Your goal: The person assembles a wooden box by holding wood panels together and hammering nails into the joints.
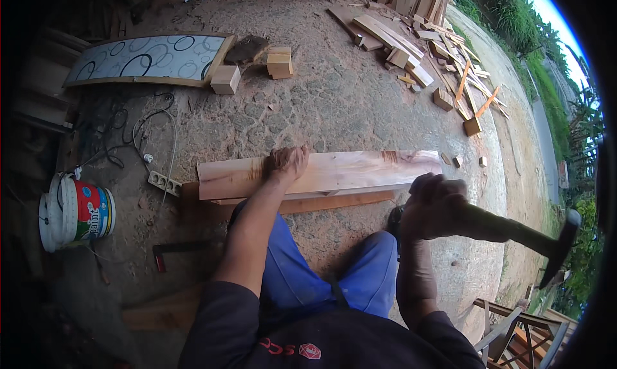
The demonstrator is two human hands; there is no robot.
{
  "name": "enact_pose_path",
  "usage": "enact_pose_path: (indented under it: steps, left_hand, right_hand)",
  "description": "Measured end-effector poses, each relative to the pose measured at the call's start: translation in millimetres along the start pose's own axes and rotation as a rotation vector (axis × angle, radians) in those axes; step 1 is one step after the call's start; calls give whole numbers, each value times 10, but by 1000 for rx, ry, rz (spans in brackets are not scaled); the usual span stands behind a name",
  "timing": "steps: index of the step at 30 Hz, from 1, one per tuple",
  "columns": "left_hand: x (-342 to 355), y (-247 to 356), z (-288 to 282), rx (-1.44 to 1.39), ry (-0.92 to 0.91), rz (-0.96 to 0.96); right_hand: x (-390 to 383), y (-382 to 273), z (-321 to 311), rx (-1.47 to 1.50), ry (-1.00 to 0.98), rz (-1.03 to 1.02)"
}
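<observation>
A long wooden board [360, 168] lies crosswise in front of my knees, on top of other wooden pieces. My left hand [289, 162] rests on the board left of its middle, fingers curled over the far edge. To the right, my right hand [437, 205] is closed around the handle of a hammer [514, 230]. The hammer is raised, with its dark head out to the right, apart from the board. Under the board's near side a reddish plank [340, 202] shows. Whether a nail sits in the board cannot be made out.
A paint bucket [77, 211] and a power strip [164, 183] with cables stand at left. A framed panel with circle patterns [148, 59] lies beyond, beside wooden blocks [225, 79]. Scrap wood [450, 61] is heaped far right. A carpenter's square [177, 247] lies near my left arm.
</observation>
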State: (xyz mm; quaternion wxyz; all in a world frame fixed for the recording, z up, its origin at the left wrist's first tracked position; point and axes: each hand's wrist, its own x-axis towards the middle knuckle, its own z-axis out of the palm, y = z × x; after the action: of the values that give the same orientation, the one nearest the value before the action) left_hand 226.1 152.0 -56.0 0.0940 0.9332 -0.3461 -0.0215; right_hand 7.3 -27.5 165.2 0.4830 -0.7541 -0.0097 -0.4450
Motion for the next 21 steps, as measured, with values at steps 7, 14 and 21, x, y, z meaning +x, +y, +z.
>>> enact_pose_path:
  steps: [7,14,21]
  left_hand:
    - [-13,-48,225,-41,47,-95]
    - [136,-80,83,-51,9,-124]
    - [83,-56,-89,-104,58,-200]
  right_hand:
    - [-328,170,341,-560,-562,302]
    - [-532,523,152,-389,-319,115]
    - [-561,304,317,-521,-477,304]
